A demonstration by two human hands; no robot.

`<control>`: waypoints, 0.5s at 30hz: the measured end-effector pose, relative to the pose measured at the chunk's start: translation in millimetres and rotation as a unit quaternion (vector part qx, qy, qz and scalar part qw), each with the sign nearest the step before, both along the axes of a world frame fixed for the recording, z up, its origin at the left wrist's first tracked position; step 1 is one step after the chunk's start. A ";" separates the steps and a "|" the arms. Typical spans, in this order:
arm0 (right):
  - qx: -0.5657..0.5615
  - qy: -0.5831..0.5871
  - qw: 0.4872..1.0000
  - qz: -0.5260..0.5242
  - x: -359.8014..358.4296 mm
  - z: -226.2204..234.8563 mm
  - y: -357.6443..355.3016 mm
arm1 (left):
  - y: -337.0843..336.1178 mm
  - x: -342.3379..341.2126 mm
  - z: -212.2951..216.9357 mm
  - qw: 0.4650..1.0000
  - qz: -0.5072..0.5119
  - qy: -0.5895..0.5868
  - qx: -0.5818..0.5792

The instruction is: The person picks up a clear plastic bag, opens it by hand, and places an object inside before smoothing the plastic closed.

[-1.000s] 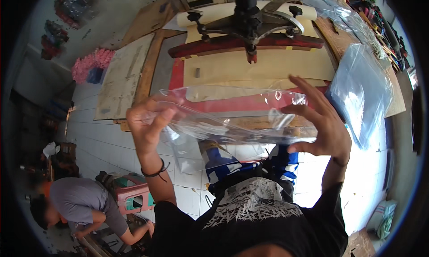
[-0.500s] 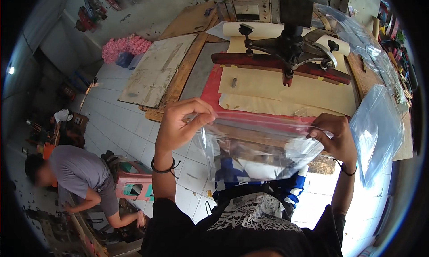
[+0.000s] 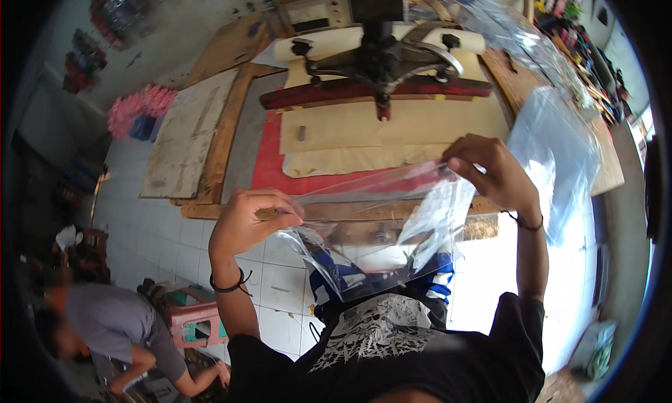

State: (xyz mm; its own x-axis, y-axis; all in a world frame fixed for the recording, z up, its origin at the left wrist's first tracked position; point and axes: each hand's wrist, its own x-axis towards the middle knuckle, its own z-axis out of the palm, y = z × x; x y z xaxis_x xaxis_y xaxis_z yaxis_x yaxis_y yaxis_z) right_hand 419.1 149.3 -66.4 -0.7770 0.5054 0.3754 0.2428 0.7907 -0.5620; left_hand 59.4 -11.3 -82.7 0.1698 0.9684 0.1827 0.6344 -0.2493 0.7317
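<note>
A clear plastic sheet (image 3: 378, 228) hangs between my two hands in front of the bench edge. My left hand (image 3: 248, 224) pinches its upper left corner between thumb and fingers. Higher up, my right hand (image 3: 490, 168) grips the upper right corner, so the top edge slants upward to the right. Beyond the sheet stands a press-like machine with a wide red-and-black bar (image 3: 378, 91). Under the bar lie cream paper sheets (image 3: 392, 126) on a red mat (image 3: 269, 158). Whether the plastic is one layer or a bag, I cannot tell.
More clear plastic sheets (image 3: 556, 151) hang over the bench's right side. A worn pale board (image 3: 192, 133) leans at the left, near a pink bundle (image 3: 140, 109). At lower left another person (image 3: 112, 319) bends beside a pink stool (image 3: 199, 326).
My right hand has risen while my left hand has moved lower, tilting the plastic sheet's top edge. The whole view has turned right, shifting the bench leftward.
</note>
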 end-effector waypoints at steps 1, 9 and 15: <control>-0.035 -0.029 0.999 -0.001 1.5 1.5 3.1 | 2.5 -2.4 -7.4 0.998 0.010 -0.041 -0.041; -0.043 -0.053 0.998 0.007 17.5 -18.1 30.1 | 35.8 -6.6 -25.4 0.990 0.018 -0.133 -0.040; -0.128 -0.091 0.986 -0.049 18.6 -20.7 25.3 | 48.8 -15.9 -34.2 0.981 0.045 -0.162 -0.101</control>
State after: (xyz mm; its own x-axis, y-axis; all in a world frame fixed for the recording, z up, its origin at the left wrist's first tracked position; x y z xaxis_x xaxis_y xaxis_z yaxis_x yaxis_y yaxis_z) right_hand 437.7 174.7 -87.1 -0.7623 0.6416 0.0853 0.4259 0.5965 -0.6803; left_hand 43.6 37.6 -116.9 0.0473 0.9988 0.0158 0.3734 -0.0323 0.9271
